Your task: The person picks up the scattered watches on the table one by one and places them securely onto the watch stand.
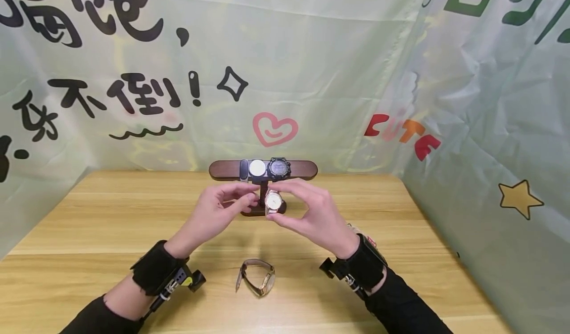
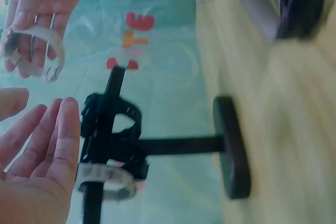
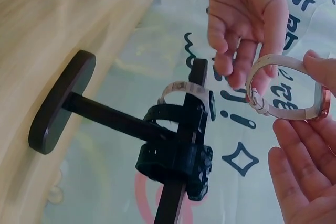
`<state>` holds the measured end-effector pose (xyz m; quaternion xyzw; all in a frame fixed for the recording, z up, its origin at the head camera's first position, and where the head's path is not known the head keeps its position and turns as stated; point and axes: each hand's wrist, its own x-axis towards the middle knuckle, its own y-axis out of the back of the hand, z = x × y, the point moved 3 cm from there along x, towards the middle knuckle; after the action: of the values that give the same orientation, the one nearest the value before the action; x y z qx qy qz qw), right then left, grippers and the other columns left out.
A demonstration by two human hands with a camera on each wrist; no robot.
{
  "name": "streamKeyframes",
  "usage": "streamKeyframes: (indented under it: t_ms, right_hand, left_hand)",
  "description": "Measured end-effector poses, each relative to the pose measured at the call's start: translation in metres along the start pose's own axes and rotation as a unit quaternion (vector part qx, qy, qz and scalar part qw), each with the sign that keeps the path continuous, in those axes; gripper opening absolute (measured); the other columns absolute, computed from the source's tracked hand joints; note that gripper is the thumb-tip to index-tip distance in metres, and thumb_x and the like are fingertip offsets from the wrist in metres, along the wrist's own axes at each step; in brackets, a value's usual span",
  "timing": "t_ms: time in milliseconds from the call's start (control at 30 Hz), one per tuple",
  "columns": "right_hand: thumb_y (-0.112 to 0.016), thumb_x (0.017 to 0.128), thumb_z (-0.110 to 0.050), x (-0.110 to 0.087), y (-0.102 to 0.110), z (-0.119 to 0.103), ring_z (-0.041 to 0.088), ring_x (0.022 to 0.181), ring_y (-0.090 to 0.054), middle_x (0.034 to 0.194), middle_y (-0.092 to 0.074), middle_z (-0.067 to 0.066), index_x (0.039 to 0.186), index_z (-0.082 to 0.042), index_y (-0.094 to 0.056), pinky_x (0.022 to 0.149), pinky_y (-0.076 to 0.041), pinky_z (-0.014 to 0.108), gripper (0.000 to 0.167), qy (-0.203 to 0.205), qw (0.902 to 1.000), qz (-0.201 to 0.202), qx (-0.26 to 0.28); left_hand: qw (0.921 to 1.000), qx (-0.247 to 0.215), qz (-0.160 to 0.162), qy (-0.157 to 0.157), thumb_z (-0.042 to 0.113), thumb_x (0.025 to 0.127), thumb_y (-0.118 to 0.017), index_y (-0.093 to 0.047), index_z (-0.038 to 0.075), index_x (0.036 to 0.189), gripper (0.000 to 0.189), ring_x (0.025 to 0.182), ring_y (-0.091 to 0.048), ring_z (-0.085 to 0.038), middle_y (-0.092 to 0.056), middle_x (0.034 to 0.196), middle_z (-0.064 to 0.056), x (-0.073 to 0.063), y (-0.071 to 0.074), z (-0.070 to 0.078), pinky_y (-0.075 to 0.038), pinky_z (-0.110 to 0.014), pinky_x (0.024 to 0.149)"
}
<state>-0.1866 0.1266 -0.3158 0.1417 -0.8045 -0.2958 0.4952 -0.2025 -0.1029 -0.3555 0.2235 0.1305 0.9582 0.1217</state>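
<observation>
Right hand (image 1: 313,208) pinches a white watch (image 1: 273,201) between thumb and fingers, left hand (image 1: 218,209) just beside that grip, fingers loosely spread, watch stand (image 1: 303,169) beyond it, loose watch (image 1: 268,283) on table (image 1: 133,205) nearer the body

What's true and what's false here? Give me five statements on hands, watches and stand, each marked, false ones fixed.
1. The right hand holds a round-faced, pale-strapped watch. True.
2. The left hand grips a watch too. False: it holds nothing.
3. A slim dark-faced band, a white-looking round watch and a chunky black watch sit on the dark brown T-shaped stand. True.
4. In the head view, the chunky black watch is leftmost of those three. False: it is rightmost.
5. A gold-toned watch with a dark strap hangs on the stand. False: it lies on the light wooden tabletop.
</observation>
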Motion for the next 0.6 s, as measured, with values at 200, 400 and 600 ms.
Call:
streamKeyframes:
  t_ms: [200,400,600]
  right_hand:
    - [-0.095,0.082,-0.013,0.001,0.006,0.006,0.021,0.119,-0.074,0.125,-0.078,0.006,0.132,-0.007,-0.074,0.106,-0.061,0.035,0.055,-0.019,0.9998,0.004,-0.004]
    - [-0.095,0.082,-0.012,0.0,0.013,0.015,0.02,0.118,-0.074,0.125,-0.079,0.006,0.132,-0.007,-0.075,0.106,-0.06,0.033,0.054,-0.028,0.9994,0.017,-0.015]
    - [-0.095,0.082,-0.011,0.0,0.02,0.023,0.022,0.119,-0.073,0.126,-0.078,0.007,0.132,-0.006,-0.075,0.107,-0.059,0.034,0.055,-0.037,0.9986,0.024,-0.028]
  left_hand:
    - [0.9868,0.129,0.07,-0.068,0.014,0.1,-0.078,-0.079,0.008,0.123,0.024,0.099,-0.079,-0.013,-0.083,0.114,-0.006,0.001,0.019,0.012,-0.067,-0.025,0.082]
    - [0.9597,0.217,0.13,-0.122,0.006,0.093,-0.084,-0.079,0.005,0.119,0.027,0.097,-0.077,-0.022,-0.081,0.112,-0.009,0.004,0.038,0.016,-0.067,-0.028,0.081]
    - [0.9336,0.284,0.17,-0.138,0.003,0.089,-0.087,-0.081,0.006,0.116,0.028,0.095,-0.074,-0.025,-0.078,0.11,-0.011,0.007,0.054,0.011,-0.067,-0.038,0.081]
